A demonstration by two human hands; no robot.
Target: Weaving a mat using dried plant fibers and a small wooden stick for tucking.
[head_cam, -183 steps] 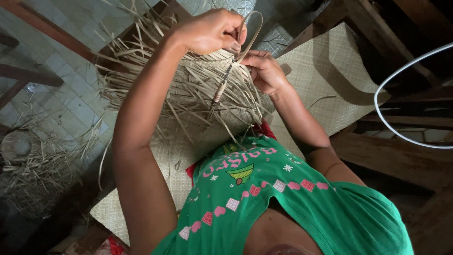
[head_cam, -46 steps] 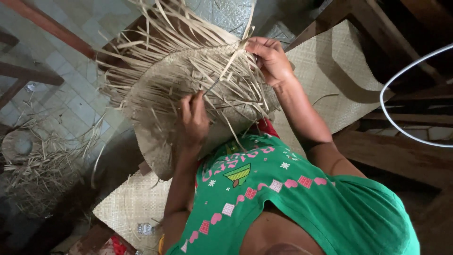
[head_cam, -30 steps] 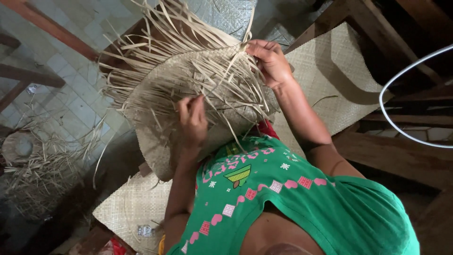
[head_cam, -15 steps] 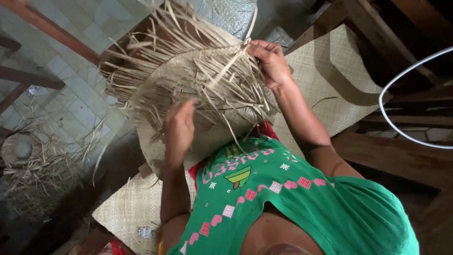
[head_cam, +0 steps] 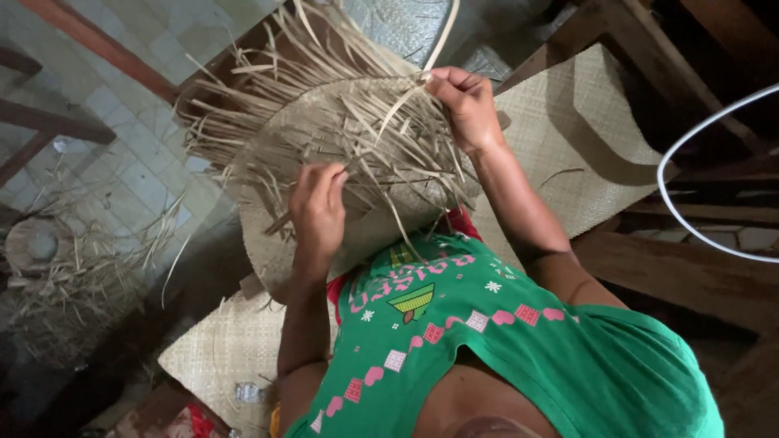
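A large finished woven mat (head_cam: 584, 154) is spread under the work, on the floor as far as can be judged, and extends to the right and down past the lap. A tiled floor (head_cam: 146, 162) is seen at the left, where a pile of loose straw (head_cam: 81, 276) is heaped.

The half-woven round piece (head_cam: 324, 170) is held up in front of the chest, tilted toward the camera, with its closed weave at the lower edge and a fringe of loose strips (head_cam: 260, 105) fanning out at the top and left.

The step in hand is judged to be the interlacing of free strips across the open face of the piece.

The right hand (head_cam: 464, 105) is closed in a pinch on one pale strip (head_cam: 442, 36) at the upper edge of the piece; the strip stands upward from the grip. The left hand (head_cam: 318, 212) is laid against the face of the piece, the fingers curled over several strips; whether any strip is clamped cannot be told.

The next move is judged to call for the crossing strips to be parted by the left hand, so that the pinched strip can be passed under and over them and drawn tight against the finished rows.
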